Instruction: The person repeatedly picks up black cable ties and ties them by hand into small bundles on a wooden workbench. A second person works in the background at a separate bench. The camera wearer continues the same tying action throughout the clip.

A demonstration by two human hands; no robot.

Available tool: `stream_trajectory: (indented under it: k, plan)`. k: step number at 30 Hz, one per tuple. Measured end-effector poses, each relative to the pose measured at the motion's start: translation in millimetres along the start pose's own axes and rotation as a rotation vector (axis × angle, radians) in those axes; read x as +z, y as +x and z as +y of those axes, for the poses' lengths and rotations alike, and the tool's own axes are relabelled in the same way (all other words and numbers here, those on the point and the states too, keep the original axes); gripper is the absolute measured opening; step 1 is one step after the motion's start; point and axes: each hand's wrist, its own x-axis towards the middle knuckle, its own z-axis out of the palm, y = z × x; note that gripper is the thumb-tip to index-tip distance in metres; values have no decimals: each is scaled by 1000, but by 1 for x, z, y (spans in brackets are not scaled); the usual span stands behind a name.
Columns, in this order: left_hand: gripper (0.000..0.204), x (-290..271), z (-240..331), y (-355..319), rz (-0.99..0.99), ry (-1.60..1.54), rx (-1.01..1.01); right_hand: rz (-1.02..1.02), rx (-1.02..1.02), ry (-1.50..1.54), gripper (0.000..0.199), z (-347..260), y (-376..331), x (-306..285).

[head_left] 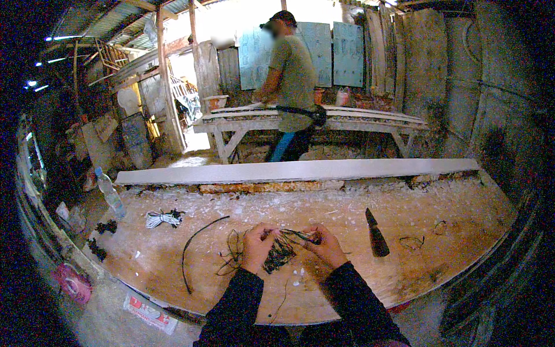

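Note:
Both hands grip a bundle of thin dark cords (280,255) above the middle of the wooden tabletop. My left hand (256,247) is closed on its left side, and a tangle of loose strands (230,250) lies just beyond the wrist. My right hand (327,245) pinches the other end, where strands stretch between the two fists. Below the fingers hangs or rests a dark mass of cord; whether it touches the table I cannot tell. To the right of my right hand lies a knife (377,236) with a dark handle. A curved black cord (186,254) lies at the left.
A white-and-black bundle of cord (163,218), dark clumps (106,226) and a plastic bottle (110,194) are on the left side. Cord loops (411,242) lie at the right. A long white strip (300,171) spans the far edge. Beyond, another person (296,81) stands at a bench (370,114).

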Motion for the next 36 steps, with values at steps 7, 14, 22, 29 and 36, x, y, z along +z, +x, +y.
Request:
stream_trajectory:
  k: [7, 14, 22, 29, 36]
  plan:
    - [14, -18, -14, 8, 257, -164, -115, -216, 89, 197, 18, 18, 9, -9]
    - [17, -33, -16, 13, 411, -190, -185, -225, 285, 201, 19, 10, 6, -16]
    - [19, -41, -15, 17, 428, -409, -241, -239, 293, 371, 19, 5, 4, -16]
    - [21, -43, -6, 15, 479, -352, -227, -189, 144, 352, 16, 6, 5, -16]
    - [21, -44, 9, 13, 498, -260, -234, -160, 165, 508, 13, 2, 3, -15]
